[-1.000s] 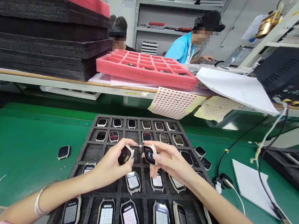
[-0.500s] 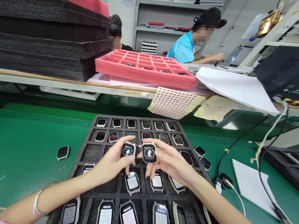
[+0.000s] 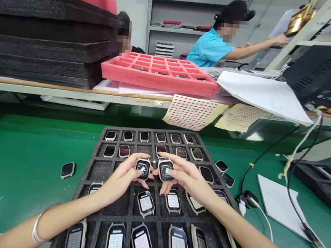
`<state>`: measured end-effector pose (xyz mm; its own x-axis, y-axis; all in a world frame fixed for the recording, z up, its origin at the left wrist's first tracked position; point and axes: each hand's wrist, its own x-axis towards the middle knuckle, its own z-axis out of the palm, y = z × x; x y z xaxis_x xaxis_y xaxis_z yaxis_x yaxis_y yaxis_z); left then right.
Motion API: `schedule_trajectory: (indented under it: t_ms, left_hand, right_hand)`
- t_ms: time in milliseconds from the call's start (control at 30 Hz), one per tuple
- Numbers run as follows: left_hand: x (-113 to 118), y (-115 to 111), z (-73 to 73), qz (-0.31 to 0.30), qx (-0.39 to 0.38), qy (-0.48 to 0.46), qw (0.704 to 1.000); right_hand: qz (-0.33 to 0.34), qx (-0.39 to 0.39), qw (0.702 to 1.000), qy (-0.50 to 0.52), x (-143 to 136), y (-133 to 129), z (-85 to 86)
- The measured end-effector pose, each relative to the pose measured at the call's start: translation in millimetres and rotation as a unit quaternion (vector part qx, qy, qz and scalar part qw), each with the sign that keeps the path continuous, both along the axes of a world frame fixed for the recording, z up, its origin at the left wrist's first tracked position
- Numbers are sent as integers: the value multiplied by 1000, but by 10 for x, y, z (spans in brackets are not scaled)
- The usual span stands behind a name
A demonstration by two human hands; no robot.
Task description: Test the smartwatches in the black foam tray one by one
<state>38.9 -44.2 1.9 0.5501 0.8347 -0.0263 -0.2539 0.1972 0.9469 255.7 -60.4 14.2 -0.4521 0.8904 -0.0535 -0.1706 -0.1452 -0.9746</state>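
My left hand grips a watch case whose lit screen shows a dial, the thumb on its lower left. In my right hand is a similar watch case, also lit with a dial, with the thumb at its lower right. Both are held side by side above a dark foam tray of watch cases. Just below them, a watch and another show pale grid screens in their compartments. The back rows hold watches with dark screens.
A loose watch lies on the green table at left; two more lie right of the tray. Beyond are a red foam tray on a shelf, stacked black foam, cables, white paper and two people.
My left hand has turned its watch more upright, its thumb now on the screen. My right thumb has moved onto its watch's screen. A person in blue has stretched an arm rightward.
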Motion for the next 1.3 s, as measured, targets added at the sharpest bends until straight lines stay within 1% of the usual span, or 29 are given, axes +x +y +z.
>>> schedule_trajectory:
  t_ms: [200, 400, 467, 600, 667, 700, 733, 767, 800, 833, 867, 900, 1000, 1067, 1133, 1167, 1233, 1300]
  left_hand:
    - [-1, -11, 4, 1, 13, 10, 1000]
    - [0, -22, 19, -2, 25, 19, 1000]
    - [2, -24, 24, 5, 30, 22, 999]
    - [5, -23, 30, 26, 36, 30, 999]
    - [5, -24, 32, 32, 35, 32, 998]
    - [5, -27, 33, 33, 35, 32, 998]
    - [5, -31, 33, 33, 35, 33, 998]
    - [5, -36, 33, 33, 35, 35, 998]
    - [6, -43, 32, 32, 35, 37, 998]
    - [7, -50, 30, 31, 36, 39, 998]
    - [9, -56, 28, 30, 37, 41, 998]
    - [10, -62, 25, 29, 39, 42, 998]
    - [13, -74, 15, 22, 44, 55, 997]
    - [11, -80, 16, 15, 44, 73, 996]
    - [3, -85, 22, 14, 44, 93, 995]
    - [-2, -89, 26, 16, 46, 101, 994]
    - [-13, -94, 30, 21, 57, 120, 991]
    - [-20, -96, 25, 23, 74, 146, 986]
  right_hand:
    - [1, 8, 1000, -6, 0, -11, 10]
    - [-42, 29, 998, -28, -42, -49, 29]
    - [-33, 35, 998, -36, -58, -67, 33]
    - [12, 48, 997, -61, -47, -95, 92]
    - [31, 64, 990, -119, 26, -76, 142]
    - [33, 86, 980, -177, 87, -54, 163]
    - [27, 123, 960, -251, 165, -24, 177]
    - [15, 172, 929, -327, 256, 11, 179]
    - [-1, 222, 892, -394, 356, 47, 169]
    - [-16, 267, 856, -442, 458, 79, 148]
    - [-25, 300, 828, -473, 556, 104, 117]
    - [-26, 319, 807, -496, 645, 117, 82]
    - [2, 338, 759, -556, 813, 78, 9]
    - [26, 350, 732, -584, 854, 9, 22]
    - [30, 357, 715, -600, 882, -57, 73]
    - [13, 352, 707, -613, 902, -82, 98]
    - [-44, 323, 688, -648, 960, -119, 120]
    - [-100, 287, 673, -675, 1019, -146, 85]
